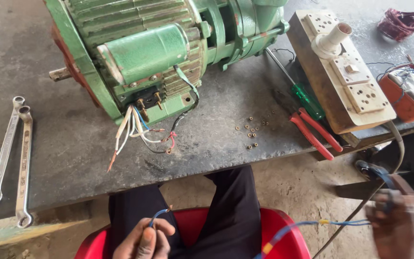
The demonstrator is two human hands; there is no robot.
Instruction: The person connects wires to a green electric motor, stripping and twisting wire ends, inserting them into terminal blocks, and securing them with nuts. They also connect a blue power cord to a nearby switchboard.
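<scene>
My left hand (pixel 144 240) sits low over my lap, pinching the bare-tipped end of a blue wire (pixel 158 214). My right hand (pixel 396 225), blurred at the lower right, grips a dark-handled tool together with the far stretch of that blue wire (pixel 312 224), which carries a yellow band. On the bench ahead lies a green electric motor (pixel 168 48). Its terminal block is exposed and several loose white, blue and red leads (pixel 140 132) hang from it. Both hands are well below the bench edge, apart from the motor.
Two ring spanners (pixel 10 158) lie at the bench's left. Small brass nuts (pixel 251 132), a green-handled screwdriver (pixel 305 98) and red-handled pliers (pixel 315 132) lie right of the motor. A wooden board with sockets (pixel 346 76), an orange box (pixel 408 93) and a red wire coil (pixel 401 23) stand far right. I sit on a red seat (pixel 283 235).
</scene>
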